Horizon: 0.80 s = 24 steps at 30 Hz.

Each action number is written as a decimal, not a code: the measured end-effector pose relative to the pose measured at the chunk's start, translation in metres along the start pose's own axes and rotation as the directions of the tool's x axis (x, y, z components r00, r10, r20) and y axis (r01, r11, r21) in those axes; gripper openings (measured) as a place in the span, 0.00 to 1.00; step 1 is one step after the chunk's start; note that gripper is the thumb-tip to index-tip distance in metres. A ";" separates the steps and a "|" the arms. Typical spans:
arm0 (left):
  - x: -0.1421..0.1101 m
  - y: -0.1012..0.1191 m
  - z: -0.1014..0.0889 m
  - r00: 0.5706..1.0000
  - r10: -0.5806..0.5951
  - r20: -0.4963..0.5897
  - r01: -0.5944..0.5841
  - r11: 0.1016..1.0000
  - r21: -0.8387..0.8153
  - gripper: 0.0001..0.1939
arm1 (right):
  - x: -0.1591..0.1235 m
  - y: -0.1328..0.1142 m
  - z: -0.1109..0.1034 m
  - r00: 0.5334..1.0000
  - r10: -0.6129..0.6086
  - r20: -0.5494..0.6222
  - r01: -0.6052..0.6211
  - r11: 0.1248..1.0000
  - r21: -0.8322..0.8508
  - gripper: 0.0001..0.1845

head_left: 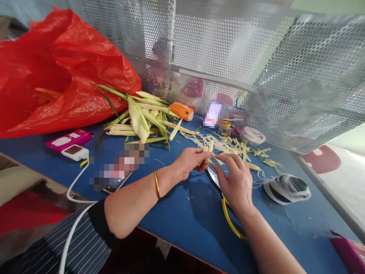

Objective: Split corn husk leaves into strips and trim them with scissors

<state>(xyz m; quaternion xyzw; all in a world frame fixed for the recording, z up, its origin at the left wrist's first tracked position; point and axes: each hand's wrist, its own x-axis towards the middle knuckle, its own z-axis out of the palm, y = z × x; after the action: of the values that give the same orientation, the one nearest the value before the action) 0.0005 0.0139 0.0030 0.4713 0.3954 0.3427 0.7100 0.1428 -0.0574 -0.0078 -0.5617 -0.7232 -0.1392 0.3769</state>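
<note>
a husk strip (211, 145), pale yellow-green, narrow and smooth, stands up at the left hand (194, 161), whose thumb and bent fingers pinch it above the blue table (176, 217). the right hand (235, 180) curls its fingers just beside it; whether they grip anything, i cannot tell. yellow-handled scissors (227, 217) lie below. husks (139, 121), shavings (228, 146) and wound white thread (286, 188) lie about the speckled tabletop. a red plastic bag (85, 64) slumps at left; a perforated metal screen (211, 42) rises behind.
</note>
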 end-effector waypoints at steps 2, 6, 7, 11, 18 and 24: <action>-0.002 -0.001 0.001 1.000 0.013 0.011 -0.012 0.999 -0.035 0.15 | -0.001 -0.007 -0.001 0.975 -0.220 -0.027 0.217 0.973 -0.082 0.06; -0.005 -0.003 0.003 0.999 -0.009 0.053 0.015 0.993 -0.118 0.19 | -0.002 -0.016 0.002 0.893 -0.434 0.120 0.450 0.858 -0.248 0.10; -0.005 -0.003 0.004 0.998 -0.015 0.059 0.023 0.992 -0.128 0.20 | -0.002 -0.016 0.004 0.886 -0.442 0.140 0.463 0.837 -0.291 0.11; -0.005 -0.005 0.005 0.997 -0.027 0.066 0.034 0.993 -0.110 0.21 | -0.004 -0.012 0.008 0.874 -0.467 0.138 0.485 0.814 -0.318 0.11; -0.005 -0.004 0.003 0.997 0.062 0.037 -0.060 0.997 -0.040 0.23 | -0.009 -0.014 0.006 0.906 -0.423 -0.002 0.417 0.893 -0.170 0.08; -0.003 0.001 -0.001 0.997 0.056 0.048 -0.055 0.998 -0.039 0.21 | -0.011 -0.021 0.008 0.896 -0.439 -0.073 0.435 0.898 -0.066 0.05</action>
<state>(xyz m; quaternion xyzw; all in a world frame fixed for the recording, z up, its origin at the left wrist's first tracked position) -0.0014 0.0121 0.0042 0.4770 0.3582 0.3580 0.7183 0.1213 -0.0673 -0.0168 -0.3874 -0.8105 -0.2613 0.3532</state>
